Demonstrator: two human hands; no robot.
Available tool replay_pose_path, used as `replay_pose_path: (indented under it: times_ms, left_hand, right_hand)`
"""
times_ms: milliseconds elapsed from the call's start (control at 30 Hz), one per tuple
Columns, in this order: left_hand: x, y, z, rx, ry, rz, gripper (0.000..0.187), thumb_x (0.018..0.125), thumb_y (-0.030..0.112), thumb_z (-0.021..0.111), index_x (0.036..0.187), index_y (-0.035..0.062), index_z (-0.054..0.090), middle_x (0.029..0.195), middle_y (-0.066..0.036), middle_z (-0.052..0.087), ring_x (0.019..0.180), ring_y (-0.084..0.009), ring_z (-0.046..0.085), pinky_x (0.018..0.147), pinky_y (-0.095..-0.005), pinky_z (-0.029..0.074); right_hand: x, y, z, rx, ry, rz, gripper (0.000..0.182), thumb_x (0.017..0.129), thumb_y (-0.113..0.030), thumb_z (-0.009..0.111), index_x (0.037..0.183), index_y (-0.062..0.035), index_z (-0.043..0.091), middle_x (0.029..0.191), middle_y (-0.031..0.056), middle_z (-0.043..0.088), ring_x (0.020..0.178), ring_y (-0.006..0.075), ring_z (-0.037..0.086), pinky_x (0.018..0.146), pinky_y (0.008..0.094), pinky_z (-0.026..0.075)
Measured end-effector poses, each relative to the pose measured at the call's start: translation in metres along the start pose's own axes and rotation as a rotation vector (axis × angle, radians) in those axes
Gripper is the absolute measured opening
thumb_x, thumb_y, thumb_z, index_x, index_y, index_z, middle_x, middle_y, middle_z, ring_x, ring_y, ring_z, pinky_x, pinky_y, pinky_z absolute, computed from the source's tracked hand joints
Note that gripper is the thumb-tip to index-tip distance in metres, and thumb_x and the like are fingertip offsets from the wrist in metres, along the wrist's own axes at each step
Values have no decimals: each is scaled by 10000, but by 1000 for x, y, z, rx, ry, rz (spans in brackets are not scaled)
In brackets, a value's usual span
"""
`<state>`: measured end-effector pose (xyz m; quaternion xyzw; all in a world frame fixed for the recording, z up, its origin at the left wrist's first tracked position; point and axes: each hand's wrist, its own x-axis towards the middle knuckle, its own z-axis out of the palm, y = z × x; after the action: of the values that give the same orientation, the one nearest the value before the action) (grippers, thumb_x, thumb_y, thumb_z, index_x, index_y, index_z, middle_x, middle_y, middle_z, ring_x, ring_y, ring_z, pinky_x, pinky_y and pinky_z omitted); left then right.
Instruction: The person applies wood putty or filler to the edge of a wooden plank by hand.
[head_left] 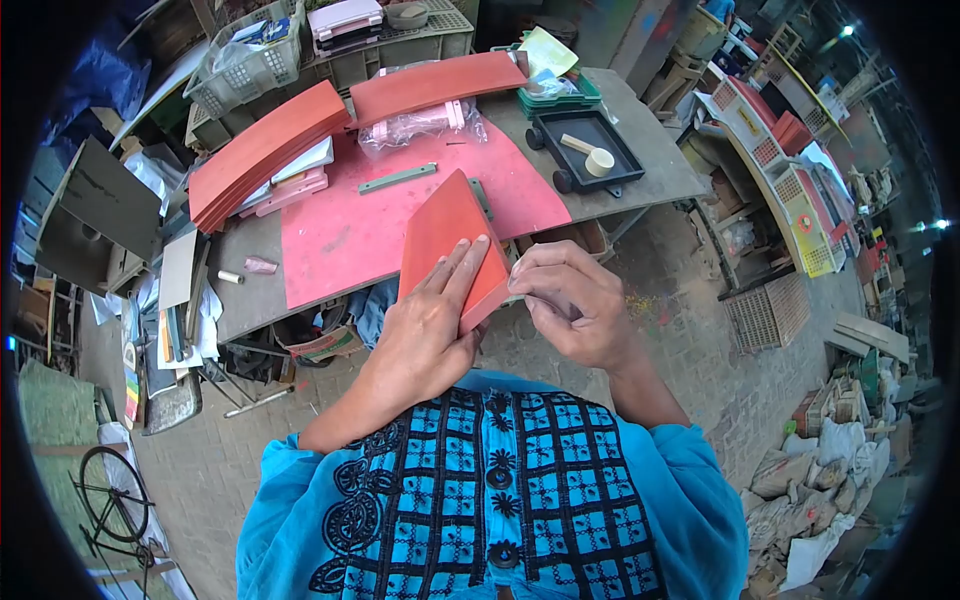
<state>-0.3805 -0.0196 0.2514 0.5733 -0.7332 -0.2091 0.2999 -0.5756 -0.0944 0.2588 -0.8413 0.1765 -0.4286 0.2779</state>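
A red-painted board (445,240) is tilted up in front of my chest, its far end reaching over the table. My left hand (425,330) grips its near end, fingers lying across the face and thumb beneath. Against the board's right edge, my right hand (575,305) is closed with curled fingertips. Whatever those fingertips pinch, if anything, is hidden. Under the board's far end lies a pink sheet (340,245), with a grey-green strip (398,178) resting on it.
Stacked red boards (270,150) lie at the table's left, with another red board (440,85) behind. A black tray (615,165) holding a cream-coloured mallet-like piece (598,161) is at the right. Plastic-wrapped pink pieces (425,120) sit at the back. Sacks (810,470) are piled on the right floor.
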Motion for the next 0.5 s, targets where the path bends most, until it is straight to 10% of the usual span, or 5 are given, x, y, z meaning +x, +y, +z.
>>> replay_pose_path:
  times_ms: [500]
  left_hand:
    - [-14,-3,0,-18,63,-22,820,751,25,657,1499,70,324,1397,-293,470,1226,-479,485,1007,-476,437]
  right_hand:
    - [-4,6,-2,96,-88,34,276,724,100,617,956,-41,668,999,99,623,894,260,654,759,347,540]
